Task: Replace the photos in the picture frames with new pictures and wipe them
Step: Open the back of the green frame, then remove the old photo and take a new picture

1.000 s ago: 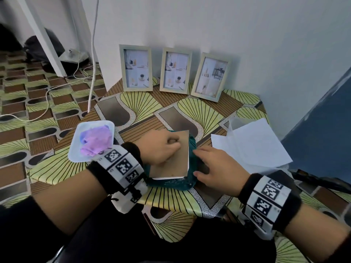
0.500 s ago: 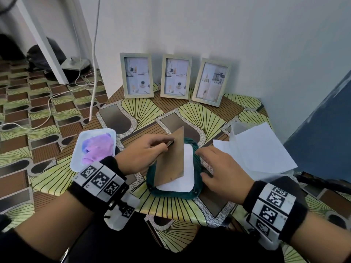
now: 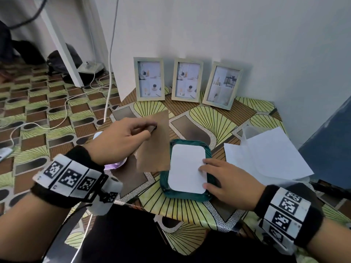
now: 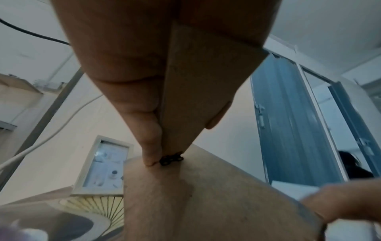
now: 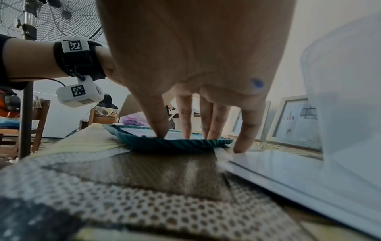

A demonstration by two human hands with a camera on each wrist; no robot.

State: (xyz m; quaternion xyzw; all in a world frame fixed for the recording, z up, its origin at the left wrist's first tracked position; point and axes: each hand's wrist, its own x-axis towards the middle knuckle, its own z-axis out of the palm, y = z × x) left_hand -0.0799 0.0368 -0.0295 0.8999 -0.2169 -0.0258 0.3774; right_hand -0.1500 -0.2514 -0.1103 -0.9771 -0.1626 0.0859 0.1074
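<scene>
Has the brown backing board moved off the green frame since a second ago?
Yes. The backing board, pinched by the left hand, has lifted off the green frame and swung left, toward the lilac cloth's tray.

Purple cloth (image 3: 114,165) and its tray mostly hidden behind left hand (image 3: 121,141).

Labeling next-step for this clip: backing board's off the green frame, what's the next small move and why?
Probably set the backing board down on the table to the left. The left hand pinches it by its stand, lifted clear of the green frame, while the right hand fingertips press the exposed white photo back. Freeing the left hand lets the photo be lifted out.
</scene>
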